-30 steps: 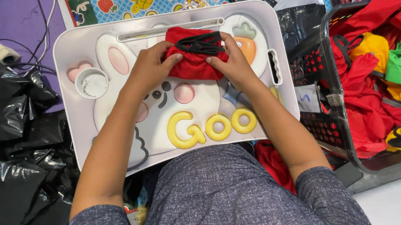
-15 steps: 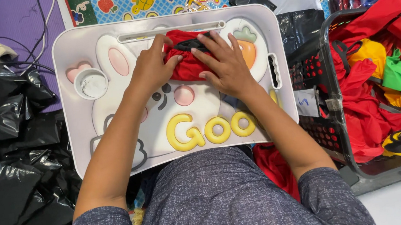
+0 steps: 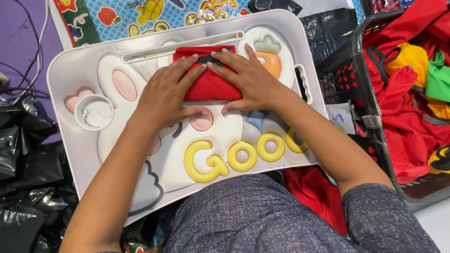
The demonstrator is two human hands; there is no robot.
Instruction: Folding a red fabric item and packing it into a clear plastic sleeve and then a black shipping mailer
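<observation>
Left hand (image 3: 167, 93) and right hand (image 3: 251, 80) flat, fingers spread, pressing folded red cloth (image 3: 209, 85) between them, white lap tray (image 3: 68, 74) beneath, basket of bright cloths (image 3: 418, 102) right of the right hand

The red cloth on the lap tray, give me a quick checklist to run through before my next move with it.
1. Red cloth lies fully on the lap tray: ok.
2. Left hand flat on the cloth's left side: ok.
3. Right hand flat on its right side: ok.
4. Cloth folded into a neat, compact shape: cannot tell, the hands cover much of it.
5. Black strap tucked in: not ok, a bit shows at the top edge between the fingertips.
6. Small white cup apart from the cloth: ok, it sits in the tray's left corner.
</observation>
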